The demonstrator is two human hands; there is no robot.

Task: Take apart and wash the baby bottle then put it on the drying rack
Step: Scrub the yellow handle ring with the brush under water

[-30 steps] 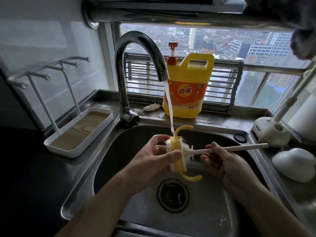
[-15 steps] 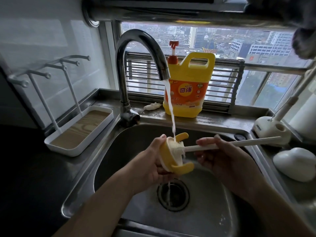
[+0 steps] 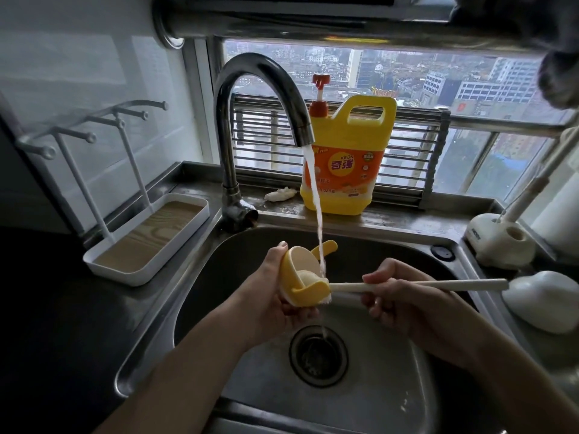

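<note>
My left hand (image 3: pixel 275 296) grips the yellow handled bottle collar (image 3: pixel 305 291) over the sink (image 3: pixel 391 402), its open white inside facing up and right. Tap water (image 3: pixel 316 214) runs from the faucet (image 3: pixel 266 89) onto the collar's rim. My right hand (image 3: pixel 398 296) holds the white handle of a bottle brush (image 3: pixel 438 285), whose head sits inside the collar. The white drying rack (image 3: pixel 150 239) with upright pegs stands on the counter at the left, nothing hanging on it.
A yellow dish-soap jug (image 3: pixel 344 164) stands on the ledge behind the sink. A white brush stand (image 3: pixel 498 242) and a white rounded object (image 3: pixel 545 299) sit on the right counter. The drain (image 3: pixel 318 355) lies below my hands.
The collar has turned so its open inside faces up, and it sits a little lower left. The brush handle has dropped to nearly level, its head staying inside the collar.
</note>
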